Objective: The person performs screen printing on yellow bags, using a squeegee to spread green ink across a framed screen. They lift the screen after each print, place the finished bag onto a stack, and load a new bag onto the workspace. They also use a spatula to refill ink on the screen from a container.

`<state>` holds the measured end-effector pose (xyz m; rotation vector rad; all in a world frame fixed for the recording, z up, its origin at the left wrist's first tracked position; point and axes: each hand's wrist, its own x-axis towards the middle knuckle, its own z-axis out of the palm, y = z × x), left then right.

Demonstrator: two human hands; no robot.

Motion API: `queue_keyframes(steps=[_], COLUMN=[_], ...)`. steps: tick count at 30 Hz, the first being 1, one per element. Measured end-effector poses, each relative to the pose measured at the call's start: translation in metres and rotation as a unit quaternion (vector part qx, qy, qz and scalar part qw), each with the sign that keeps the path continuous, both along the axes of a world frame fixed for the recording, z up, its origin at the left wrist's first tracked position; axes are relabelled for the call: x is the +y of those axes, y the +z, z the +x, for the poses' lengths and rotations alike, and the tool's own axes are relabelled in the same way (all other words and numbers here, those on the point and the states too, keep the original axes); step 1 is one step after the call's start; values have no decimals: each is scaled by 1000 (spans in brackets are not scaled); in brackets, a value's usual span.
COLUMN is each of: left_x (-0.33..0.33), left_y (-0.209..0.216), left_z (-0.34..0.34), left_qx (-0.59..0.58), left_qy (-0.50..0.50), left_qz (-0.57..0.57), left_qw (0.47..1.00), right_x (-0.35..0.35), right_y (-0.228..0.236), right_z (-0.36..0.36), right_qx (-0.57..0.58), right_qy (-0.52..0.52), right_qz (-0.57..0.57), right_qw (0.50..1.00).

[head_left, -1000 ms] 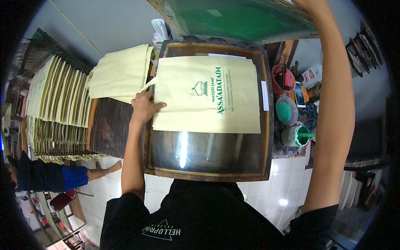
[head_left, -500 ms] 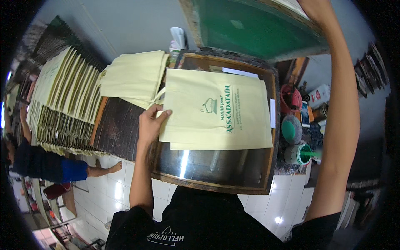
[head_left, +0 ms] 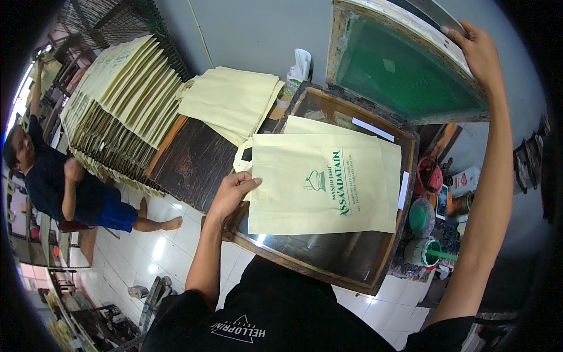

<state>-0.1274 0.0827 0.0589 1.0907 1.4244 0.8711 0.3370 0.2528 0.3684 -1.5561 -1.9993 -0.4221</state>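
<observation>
Between the thumb and fingers of my left hand (head_left: 236,190) is the left edge of a pale yellow cloth bag (head_left: 281,199), close to its handle. Green print covers the bag's right half. Another pale bag (head_left: 388,188) lies partly beneath it, on the glass top of a wood-framed printing table (head_left: 352,278). My right hand (head_left: 478,53) is raised at the upper right, closed on the top edge of a tilted printing screen (head_left: 404,70) with green mesh. A flat grey bar (head_left: 431,13) lies along that edge; whether my fingers also hold it, I cannot tell.
Folded bags (head_left: 229,102) are piled on the dark side table (head_left: 187,158). Left of them, printed bags fill a wire rack (head_left: 123,100). A green paint pot (head_left: 419,253), a red bowl (head_left: 428,176) and a phone stand at right. Another person (head_left: 76,182) stands far left.
The printed bag has shifted toward me and leftward over the one beneath, with my left hand still gripping it. My view has turned. The other person at left has an arm bent up.
</observation>
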Motion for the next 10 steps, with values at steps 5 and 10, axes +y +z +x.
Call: queue_keyframes(steps=[5, 10], left_x=[-3, -17], left_y=[-20, -23], left_z=[1, -7], left_qx=[11, -60], left_qy=[-4, -26], left_qz=[26, -33], left_qw=[1000, 997], right_x=[9, 55], right_y=[-4, -8], right_z=[13, 29], right_qx=[32, 94], right_qy=[-68, -33], right_qz=[35, 22], right_qw=[997, 995])
